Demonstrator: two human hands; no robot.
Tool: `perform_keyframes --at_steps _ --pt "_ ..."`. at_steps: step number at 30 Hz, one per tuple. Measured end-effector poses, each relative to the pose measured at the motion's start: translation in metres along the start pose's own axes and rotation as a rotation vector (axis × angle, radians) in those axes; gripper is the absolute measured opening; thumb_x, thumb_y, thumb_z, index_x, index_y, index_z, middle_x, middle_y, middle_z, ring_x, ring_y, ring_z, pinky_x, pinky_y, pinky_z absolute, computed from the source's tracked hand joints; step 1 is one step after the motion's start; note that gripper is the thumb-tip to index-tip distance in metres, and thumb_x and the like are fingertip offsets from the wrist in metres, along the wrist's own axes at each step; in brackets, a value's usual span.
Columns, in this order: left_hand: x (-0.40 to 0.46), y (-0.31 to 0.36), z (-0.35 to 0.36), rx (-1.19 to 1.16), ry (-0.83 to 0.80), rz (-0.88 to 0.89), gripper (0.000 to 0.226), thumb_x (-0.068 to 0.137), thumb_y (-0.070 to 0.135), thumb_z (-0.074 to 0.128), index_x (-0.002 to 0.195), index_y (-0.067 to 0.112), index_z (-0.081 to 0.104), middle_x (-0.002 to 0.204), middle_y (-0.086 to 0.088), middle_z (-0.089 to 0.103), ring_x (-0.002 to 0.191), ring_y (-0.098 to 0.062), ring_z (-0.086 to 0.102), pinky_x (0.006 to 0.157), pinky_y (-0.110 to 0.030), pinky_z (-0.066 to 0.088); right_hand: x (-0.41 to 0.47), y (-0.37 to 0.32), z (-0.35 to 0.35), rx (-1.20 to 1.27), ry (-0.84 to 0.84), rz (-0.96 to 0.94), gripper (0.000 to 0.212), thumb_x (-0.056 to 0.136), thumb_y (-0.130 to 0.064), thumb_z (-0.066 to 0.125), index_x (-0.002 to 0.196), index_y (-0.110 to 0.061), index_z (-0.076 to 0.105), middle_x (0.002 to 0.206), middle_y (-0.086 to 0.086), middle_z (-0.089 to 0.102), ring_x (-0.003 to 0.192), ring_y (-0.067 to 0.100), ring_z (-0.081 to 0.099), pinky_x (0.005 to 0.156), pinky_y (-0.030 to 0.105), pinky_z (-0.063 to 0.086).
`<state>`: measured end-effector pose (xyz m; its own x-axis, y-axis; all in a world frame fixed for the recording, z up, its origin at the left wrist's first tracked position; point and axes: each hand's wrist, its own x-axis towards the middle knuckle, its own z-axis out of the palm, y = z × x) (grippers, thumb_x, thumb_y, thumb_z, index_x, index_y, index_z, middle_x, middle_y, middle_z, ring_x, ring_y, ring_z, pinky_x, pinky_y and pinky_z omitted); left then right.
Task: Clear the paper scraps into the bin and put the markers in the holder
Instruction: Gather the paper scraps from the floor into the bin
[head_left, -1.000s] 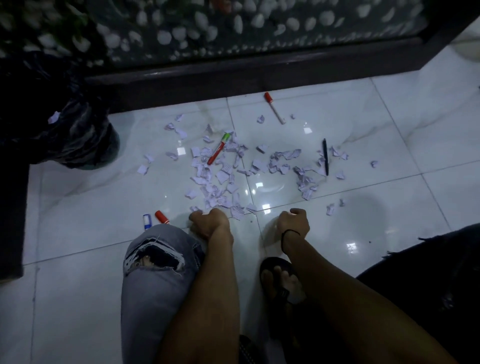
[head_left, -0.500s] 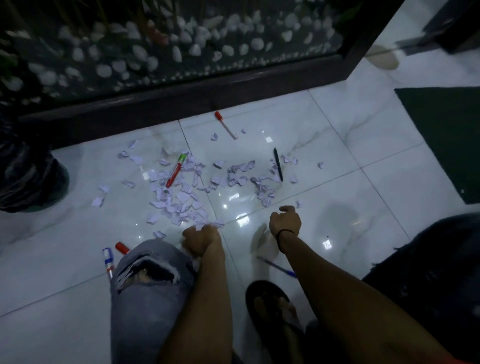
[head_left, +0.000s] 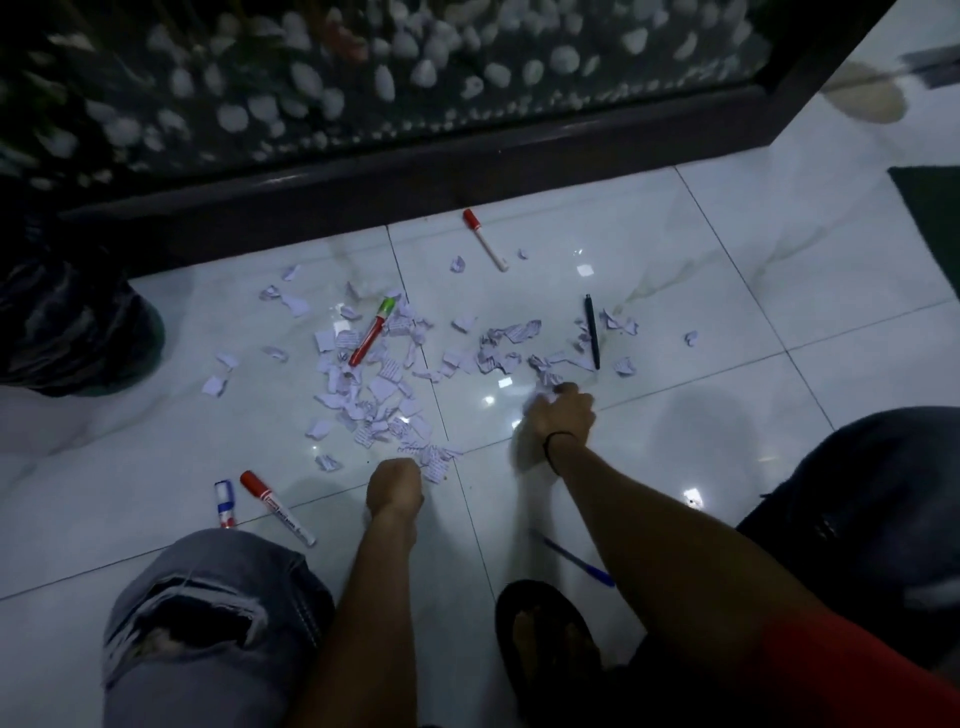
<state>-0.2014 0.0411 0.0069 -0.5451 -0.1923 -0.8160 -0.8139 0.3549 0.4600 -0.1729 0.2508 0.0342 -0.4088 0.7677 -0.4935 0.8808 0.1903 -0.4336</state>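
Torn white paper scraps (head_left: 374, 384) lie scattered over the glossy floor tiles. My left hand (head_left: 395, 486) is a closed fist at the near edge of the pile, touching scraps. My right hand (head_left: 563, 413) is closed on a few scraps at the right part of the mess. A red-and-green marker (head_left: 371, 332) lies on the pile. A red-capped marker (head_left: 485, 240) lies far back, another red-capped marker (head_left: 276, 506) and a blue-capped one (head_left: 224, 503) lie near my left knee. A black pen (head_left: 592, 338) lies right of the scraps.
A bin lined with a black bag (head_left: 72, 322) stands at the far left. A dark frame with pebbles behind glass (head_left: 415, 171) runs along the back. A blue pen (head_left: 576, 564) lies by my sandalled foot (head_left: 550, 639). A dark mat (head_left: 935, 218) lies at the right edge.
My right hand has reached forward into the right part of the scraps and closed on some. My left hand stayed a fist at the pile's near edge. The view shifted left.
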Motion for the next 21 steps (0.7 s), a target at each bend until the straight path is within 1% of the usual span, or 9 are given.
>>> perform_keyframes --at_steps 2,4,7,8,11,14,16,18,21 --pt "-0.009 0.007 0.005 0.031 -0.063 0.011 0.042 0.096 0.020 0.046 0.132 0.003 0.059 0.135 -0.018 0.060 0.124 -0.035 0.059 0.098 -0.041 0.052 -0.015 -0.014 0.019 0.032 -0.084 -0.090 0.042 0.096 -0.028 0.050 0.134 -0.011 0.048 0.135 0.019 0.044 0.123 0.037 0.048 0.105 0.043 0.041" --pt "-0.011 0.008 0.007 0.080 -0.096 0.014 0.040 0.094 0.020 0.048 0.126 0.001 0.062 0.132 -0.021 0.062 0.123 -0.037 0.060 0.092 -0.039 0.051 -0.024 -0.021 0.030 0.058 -0.143 -0.140 0.038 0.096 -0.024 0.051 0.132 -0.011 0.050 0.134 0.017 0.045 0.122 0.035 0.050 0.105 0.040 0.042" --pt "-0.009 0.012 0.003 0.188 -0.060 0.044 0.023 0.089 0.018 0.052 0.093 0.003 0.069 0.118 -0.026 0.067 0.104 -0.038 0.066 0.092 -0.046 0.054 -0.027 -0.025 0.025 0.068 -0.126 -0.150 0.037 0.093 -0.021 0.054 0.129 -0.012 0.051 0.132 0.012 0.046 0.120 0.030 0.053 0.100 0.038 0.045" --pt "-0.013 0.017 -0.002 0.214 -0.031 0.039 0.024 0.089 0.018 0.051 0.089 0.003 0.069 0.114 -0.027 0.068 0.099 -0.037 0.067 0.092 -0.047 0.053 -0.024 -0.024 0.020 0.047 -0.080 -0.132 0.040 0.091 -0.021 0.055 0.130 -0.013 0.050 0.132 0.011 0.047 0.119 0.029 0.052 0.097 0.038 0.047" --pt "-0.030 0.040 -0.016 0.316 0.092 0.047 0.038 0.097 0.022 0.044 0.109 -0.004 0.068 0.120 -0.023 0.068 0.107 -0.036 0.065 0.098 -0.041 0.051 -0.010 -0.030 -0.004 0.035 0.019 -0.008 0.050 0.088 -0.025 0.058 0.134 -0.014 0.043 0.133 0.012 0.044 0.121 0.031 0.047 0.091 0.043 0.047" --pt "-0.033 0.072 -0.020 0.361 0.149 0.075 0.039 0.102 0.021 0.042 0.122 -0.004 0.064 0.130 -0.021 0.063 0.118 -0.035 0.060 0.103 -0.039 0.047 0.015 -0.044 -0.024 0.097 0.050 0.081 0.063 0.089 -0.033 0.059 0.144 -0.021 0.029 0.143 0.013 0.033 0.129 0.034 0.036 0.099 0.048 0.041" --pt "-0.029 0.089 -0.016 0.349 0.187 0.123 0.040 0.105 0.020 0.039 0.125 -0.004 0.063 0.134 -0.021 0.061 0.123 -0.035 0.057 0.105 -0.039 0.045 0.036 -0.048 -0.028 0.063 0.049 0.064 0.067 0.089 -0.037 0.058 0.147 -0.025 0.025 0.148 0.013 0.027 0.133 0.035 0.031 0.102 0.052 0.038" --pt "-0.021 0.102 -0.009 0.343 0.200 0.159 0.040 0.106 0.018 0.036 0.127 -0.004 0.061 0.136 -0.020 0.059 0.127 -0.033 0.055 0.104 -0.035 0.043 0.054 -0.053 -0.023 -0.006 0.001 0.048 0.065 0.089 -0.039 0.056 0.146 -0.028 0.027 0.150 0.013 0.024 0.136 0.036 0.026 0.103 0.054 0.037" --pt "-0.011 0.095 -0.006 0.303 0.259 0.214 0.032 0.100 0.017 0.047 0.122 0.002 0.064 0.133 -0.023 0.059 0.124 -0.036 0.056 0.103 -0.035 0.043 0.057 -0.055 -0.006 -0.128 -0.076 0.013 0.054 0.092 -0.039 0.052 0.141 -0.025 0.035 0.148 0.014 0.025 0.135 0.037 0.026 0.103 0.051 0.036"
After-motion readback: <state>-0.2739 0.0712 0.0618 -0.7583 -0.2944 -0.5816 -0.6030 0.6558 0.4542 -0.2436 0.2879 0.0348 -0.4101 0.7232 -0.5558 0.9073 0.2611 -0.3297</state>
